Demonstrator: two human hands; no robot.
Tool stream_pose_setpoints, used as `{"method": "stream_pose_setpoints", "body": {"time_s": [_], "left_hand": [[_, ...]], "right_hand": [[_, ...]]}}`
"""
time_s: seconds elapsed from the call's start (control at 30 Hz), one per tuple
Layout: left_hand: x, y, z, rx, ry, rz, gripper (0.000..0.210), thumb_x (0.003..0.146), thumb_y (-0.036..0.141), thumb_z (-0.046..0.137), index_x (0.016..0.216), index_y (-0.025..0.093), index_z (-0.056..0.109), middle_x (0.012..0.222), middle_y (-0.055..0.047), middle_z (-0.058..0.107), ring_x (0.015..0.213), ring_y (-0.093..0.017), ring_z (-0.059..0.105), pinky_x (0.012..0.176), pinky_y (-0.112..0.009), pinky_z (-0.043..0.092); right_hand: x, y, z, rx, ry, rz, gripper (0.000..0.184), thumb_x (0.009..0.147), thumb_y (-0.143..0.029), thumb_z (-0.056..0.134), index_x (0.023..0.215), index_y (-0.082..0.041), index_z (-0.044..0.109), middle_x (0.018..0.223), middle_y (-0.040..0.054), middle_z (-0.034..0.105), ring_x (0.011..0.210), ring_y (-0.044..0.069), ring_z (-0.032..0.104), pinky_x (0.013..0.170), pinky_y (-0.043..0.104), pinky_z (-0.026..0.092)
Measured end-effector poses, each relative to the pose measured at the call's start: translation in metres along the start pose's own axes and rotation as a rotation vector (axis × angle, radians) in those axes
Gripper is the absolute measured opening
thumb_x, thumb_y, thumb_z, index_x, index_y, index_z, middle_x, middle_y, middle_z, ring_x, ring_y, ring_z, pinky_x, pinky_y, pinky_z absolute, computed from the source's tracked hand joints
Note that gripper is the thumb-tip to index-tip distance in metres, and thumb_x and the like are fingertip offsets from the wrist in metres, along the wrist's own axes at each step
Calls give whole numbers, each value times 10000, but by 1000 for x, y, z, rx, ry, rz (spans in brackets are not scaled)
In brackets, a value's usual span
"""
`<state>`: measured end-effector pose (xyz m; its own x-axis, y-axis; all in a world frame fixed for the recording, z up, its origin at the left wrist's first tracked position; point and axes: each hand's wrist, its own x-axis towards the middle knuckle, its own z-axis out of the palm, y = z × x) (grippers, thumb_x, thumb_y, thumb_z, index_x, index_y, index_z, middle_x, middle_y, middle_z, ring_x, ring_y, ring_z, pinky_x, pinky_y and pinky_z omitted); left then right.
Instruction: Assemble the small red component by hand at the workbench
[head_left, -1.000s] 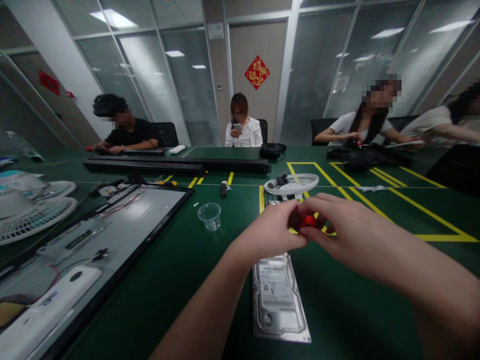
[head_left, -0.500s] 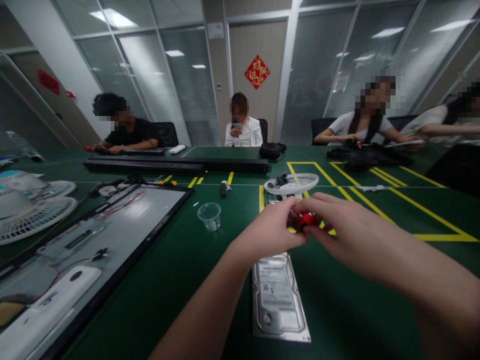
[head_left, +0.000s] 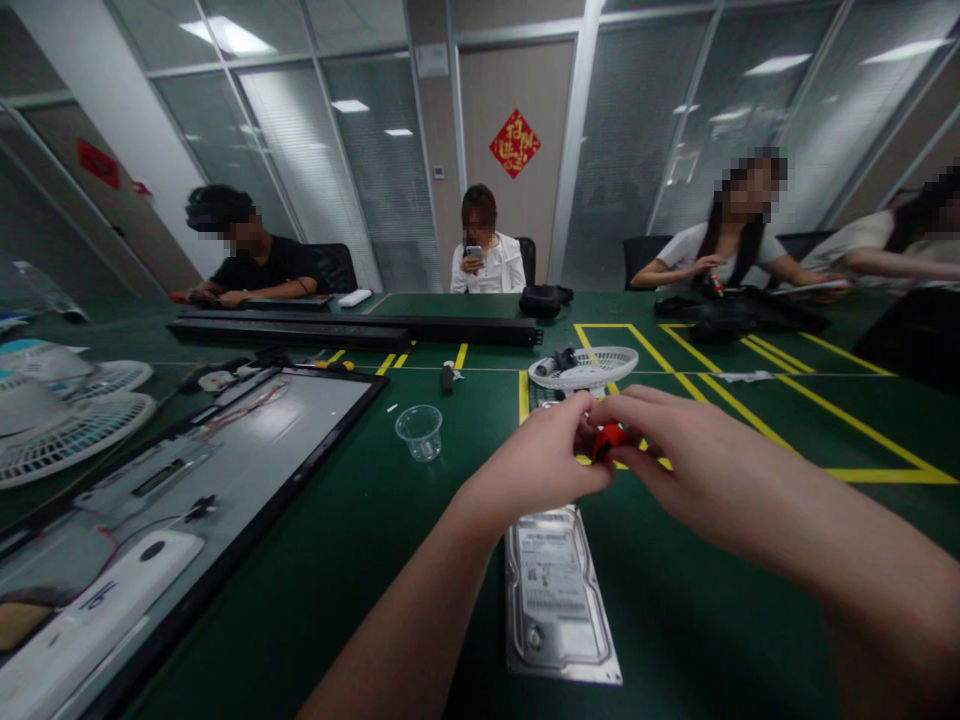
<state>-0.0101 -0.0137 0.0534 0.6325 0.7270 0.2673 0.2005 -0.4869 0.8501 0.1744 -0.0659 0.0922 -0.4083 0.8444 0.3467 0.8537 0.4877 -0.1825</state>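
In front of me, my right hand [head_left: 675,450] is closed, its fingers and thumb on a small red-and-black handle [head_left: 609,441]. Only the rounded end of this handle shows; the rest is hidden by my fingers. My left hand [head_left: 551,450] meets it from the left, fingers bent inward and closed, with the thumb close to the handle. What the left fingertips pinch is hidden. Below both hands a silver hard drive [head_left: 559,600] lies flat, label up, its far end covered by my left hand.
A clear plastic cup [head_left: 420,432] stands left of my hands. Farther left lies an opened display panel [head_left: 247,450] with a white casing [head_left: 112,600] on it. Beyond my hands is a white basket-like grille [head_left: 619,368]. Long black bars [head_left: 352,328] cross the table; several people sit opposite.
The red-and-black handle has turned and tilted slightly between my fingers, showing more of its black part. My right thumb has shifted a little; both wrists stay nearly in place.
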Motion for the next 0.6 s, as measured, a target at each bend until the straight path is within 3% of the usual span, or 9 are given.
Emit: {"method": "stream_pose_setpoints", "body": {"time_s": [0.07,0.23,0.33,0.43,0.5,0.6], "left_hand": [[0,1,0,1,1,-3,335,824,163,740,1150,173,663,1082,-93,782,965,-244,744,803,-339,566],[3,-4,1,22,-28,14,242,803,199,758,1033,164,687,1050,-83,778,950,-244,723,766,-328,544],[3,-5,1,27,-13,6,230,802,164,734,1027,163,686,1040,-79,776,942,-235,721,769,-324,546],[1,-2,1,-9,9,-8,301,810,150,742,1103,162,674,1082,-90,784,965,-234,741,809,-333,568],[1,-2,1,-3,15,-8,304,820,152,740,1116,166,671,1083,-91,786,975,-237,746,817,-336,571],[3,-4,2,-1,-7,6,289,818,179,753,1097,165,683,1084,-86,785,968,-236,739,810,-330,569]], "right_hand": [[1,0,0,4,-16,8,381,935,-28,580,1190,-230,778,1121,92,786,953,248,744,833,381,553],[2,3,2,-74,-39,147,74,975,-267,705,970,-224,765,878,73,767,761,262,708,623,357,468],[0,2,1,-55,-41,121,88,977,-257,704,1035,-227,764,954,75,774,828,269,721,678,370,500],[0,0,0,-1,-67,56,314,962,-88,618,1203,-235,756,1137,83,769,991,270,733,841,402,546],[1,0,0,-3,-74,60,381,953,-41,572,1227,-234,754,1156,88,766,1000,271,733,855,410,545],[1,3,1,-46,-55,104,190,980,-139,623,1075,-221,766,1013,84,774,865,268,726,721,380,512]]}}
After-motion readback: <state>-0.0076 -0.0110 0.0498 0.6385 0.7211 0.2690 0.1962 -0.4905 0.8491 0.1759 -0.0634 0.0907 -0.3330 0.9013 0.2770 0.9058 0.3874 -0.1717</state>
